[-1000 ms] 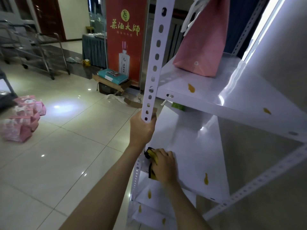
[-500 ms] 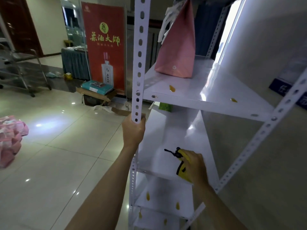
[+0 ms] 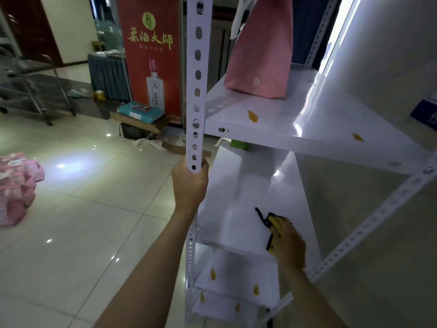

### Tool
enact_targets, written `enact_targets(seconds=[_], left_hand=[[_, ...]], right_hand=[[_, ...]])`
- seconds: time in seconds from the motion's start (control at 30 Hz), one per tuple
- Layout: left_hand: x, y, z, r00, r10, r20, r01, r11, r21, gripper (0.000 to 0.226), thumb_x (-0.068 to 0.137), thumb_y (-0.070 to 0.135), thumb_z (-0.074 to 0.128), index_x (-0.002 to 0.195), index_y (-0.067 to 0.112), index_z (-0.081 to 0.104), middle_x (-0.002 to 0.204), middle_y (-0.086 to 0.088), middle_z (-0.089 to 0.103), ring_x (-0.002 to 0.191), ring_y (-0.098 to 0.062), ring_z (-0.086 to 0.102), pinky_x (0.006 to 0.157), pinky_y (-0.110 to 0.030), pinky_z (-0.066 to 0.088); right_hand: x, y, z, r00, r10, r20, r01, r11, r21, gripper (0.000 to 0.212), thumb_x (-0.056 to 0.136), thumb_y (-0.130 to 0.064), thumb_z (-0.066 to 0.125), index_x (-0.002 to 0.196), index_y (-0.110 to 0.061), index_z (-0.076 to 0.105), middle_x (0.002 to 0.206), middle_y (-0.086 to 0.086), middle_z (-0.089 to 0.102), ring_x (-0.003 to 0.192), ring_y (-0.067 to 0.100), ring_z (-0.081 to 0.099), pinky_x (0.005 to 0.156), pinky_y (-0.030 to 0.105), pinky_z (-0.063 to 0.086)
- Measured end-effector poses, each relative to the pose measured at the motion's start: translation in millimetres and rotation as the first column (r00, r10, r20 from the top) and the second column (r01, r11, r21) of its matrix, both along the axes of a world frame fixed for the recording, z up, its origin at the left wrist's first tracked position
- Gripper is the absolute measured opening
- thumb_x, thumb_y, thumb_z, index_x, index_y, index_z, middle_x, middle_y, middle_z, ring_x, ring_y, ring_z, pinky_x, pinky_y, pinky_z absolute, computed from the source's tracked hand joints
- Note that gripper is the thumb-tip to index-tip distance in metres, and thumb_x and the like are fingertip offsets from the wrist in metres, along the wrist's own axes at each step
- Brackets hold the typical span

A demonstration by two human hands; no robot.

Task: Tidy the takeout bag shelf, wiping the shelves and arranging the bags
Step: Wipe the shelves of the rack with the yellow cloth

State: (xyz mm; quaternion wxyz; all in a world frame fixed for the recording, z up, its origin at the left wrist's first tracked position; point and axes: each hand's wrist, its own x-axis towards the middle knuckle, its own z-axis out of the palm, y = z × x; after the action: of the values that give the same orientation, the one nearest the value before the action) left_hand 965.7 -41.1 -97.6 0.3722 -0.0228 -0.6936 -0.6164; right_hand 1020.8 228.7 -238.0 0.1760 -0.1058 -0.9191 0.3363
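The yellow and black cloth (image 3: 272, 229) lies on the middle shelf (image 3: 238, 209) near its front right corner, pressed down under the right hand (image 3: 289, 245), whose fingers curl over it in a holding grip. The left hand (image 3: 190, 185) has its grip closed round the white perforated front post (image 3: 196, 91) just below the upper shelf (image 3: 295, 119). On that upper shelf a pink paper bag (image 3: 260, 55) stands upright toward the back edge, with yellow stains (image 3: 252, 116) near the front edge.
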Motion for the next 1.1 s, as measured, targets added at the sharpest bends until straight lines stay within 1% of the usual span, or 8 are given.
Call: enact_targets(seconds=[0.23,0.33,0.43,0.57,0.7,0.83,0.9,1.1], left_hand=[[2,-1,3,0.998,-0.034,-0.046,0.034,0.999,-0.006,0.024,0.084,0.036,0.056,0.067,0.036,0.038,0.055,0.016,0.043,0.046,-0.004,0.042,0.045,-0.009,0.033],[4,-2,4,0.999,-0.033,-0.041,0.032,0.999,-0.024,0.026,0.086,0.037,0.056,0.067,0.035,0.037,0.058,0.014,0.039,0.047,-0.004,0.041,0.045,-0.010,0.033],[5,-1,5,0.998,-0.053,-0.018,0.052,0.998,-0.037,0.028,0.088,0.034,0.058,0.068,0.033,0.039,0.057,0.015,0.042,0.047,-0.003,0.043,0.045,-0.011,0.034],[6,-2,7,0.998,-0.059,0.011,0.059,0.998,-0.025,0.026,0.087,0.033,0.058,0.068,0.032,0.041,0.058,0.020,0.050,0.047,-0.004,0.043,0.045,-0.013,0.036],[5,-2,5,0.999,-0.040,0.033,0.041,0.999,-0.031,0.027,0.088,0.034,0.059,0.066,0.032,0.042,0.058,0.018,0.050,0.048,-0.004,0.042,0.046,-0.018,0.037],[6,0,6,0.998,-0.007,0.059,0.008,1.000,-0.018,0.026,0.086,0.042,0.057,0.067,0.031,0.043,0.059,0.019,0.051,0.049,-0.005,0.043,0.047,-0.019,0.039],[7,0,7,0.999,-0.002,0.044,0.002,1.000,-0.008,0.026,0.085,0.044,0.056,0.067,0.031,0.041,0.058,0.019,0.051,0.048,-0.005,0.043,0.045,-0.018,0.038],[6,1,6,1.000,0.010,0.023,-0.010,1.000,-0.012,0.028,0.088,0.038,0.057,0.067,0.036,0.039,0.056,0.022,0.050,0.045,-0.004,0.045,0.044,-0.013,0.036]], right_hand=[[-22,-100,0,0.968,0.247,-0.041,-0.241,0.963,0.117,0.036,0.095,-0.012,0.062,0.128,-0.023,0.069,0.127,-0.004,0.065,0.113,0.017,0.063,0.092,0.030,0.052],[-23,-113,1,0.929,0.368,0.022,-0.366,0.915,0.171,0.047,0.089,-0.002,0.059,0.130,-0.024,0.067,0.129,-0.005,0.063,0.116,0.014,0.061,0.099,0.032,0.050],[-21,-94,6,0.904,0.427,0.008,-0.422,0.892,0.164,0.062,0.077,0.012,0.059,0.127,-0.023,0.070,0.125,-0.008,0.066,0.113,0.010,0.063,0.099,0.022,0.050],[-12,-49,8,0.931,0.365,-0.006,-0.360,0.920,0.154,0.064,0.074,0.015,0.061,0.126,-0.022,0.070,0.123,-0.009,0.067,0.110,0.009,0.065,0.094,0.025,0.055],[0,7,13,0.973,0.204,0.107,-0.202,0.979,-0.032,0.064,0.078,0.011,0.062,0.129,-0.028,0.065,0.122,-0.011,0.065,0.109,0.014,0.067,0.085,0.037,0.061],[4,21,12,0.993,-0.028,0.111,0.009,0.986,0.168,0.068,0.077,0.010,0.068,0.138,-0.019,0.060,0.128,0.005,0.062,0.117,0.026,0.058,0.100,0.044,0.051],[0,9,12,0.986,-0.099,0.132,0.080,0.986,0.145,0.068,0.077,0.013,0.067,0.138,-0.016,0.059,0.131,0.009,0.059,0.118,0.028,0.057,0.099,0.044,0.051],[-18,-40,8,0.997,0.026,0.067,-0.037,0.986,0.161,0.047,0.098,-0.002,0.052,0.142,-0.017,0.058,0.138,0.007,0.058,0.123,0.027,0.058,0.102,0.043,0.049]])
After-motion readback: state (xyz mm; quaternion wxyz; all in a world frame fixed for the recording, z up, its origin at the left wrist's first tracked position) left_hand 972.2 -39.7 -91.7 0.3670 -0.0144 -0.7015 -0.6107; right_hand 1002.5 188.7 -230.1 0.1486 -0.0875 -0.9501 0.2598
